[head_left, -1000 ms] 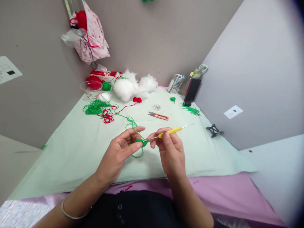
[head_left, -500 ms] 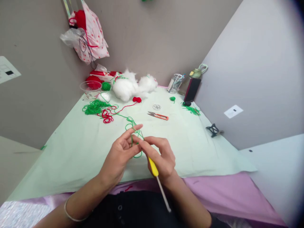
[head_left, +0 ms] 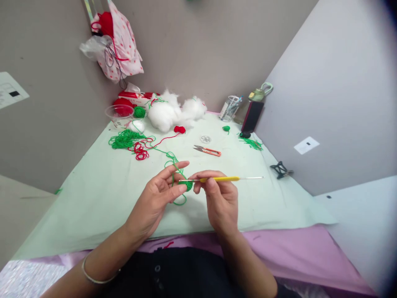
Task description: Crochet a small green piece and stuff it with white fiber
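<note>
My left hand (head_left: pixel 159 196) pinches a small green crochet piece (head_left: pixel 187 185) between thumb and fingers. Green yarn (head_left: pixel 172 161) runs over its raised index finger and trails back across the table. My right hand (head_left: pixel 221 203) grips a crochet hook (head_left: pixel 228 179) by its yellow handle. The hook lies nearly level, its metal tip at the top of the green piece, over the left fingertips. Whether a loop sits on the hook is too small to tell.
Orange thread snips (head_left: pixel 211 151) and a small clear dish (head_left: pixel 205 140) lie beyond my hands. Green yarn (head_left: pixel 124 140) and red yarn (head_left: pixel 142 152) lie loose at the left. White stuffing (head_left: pixel 164 116) is at the back; a bottle (head_left: pixel 257 96) and phone (head_left: pixel 252 117) stand back right.
The crochet hook has swung from steeply slanted, with its rear end toward me, to nearly level. My right hand has turned and shifted slightly right. The green piece now shows at my left fingertips.
</note>
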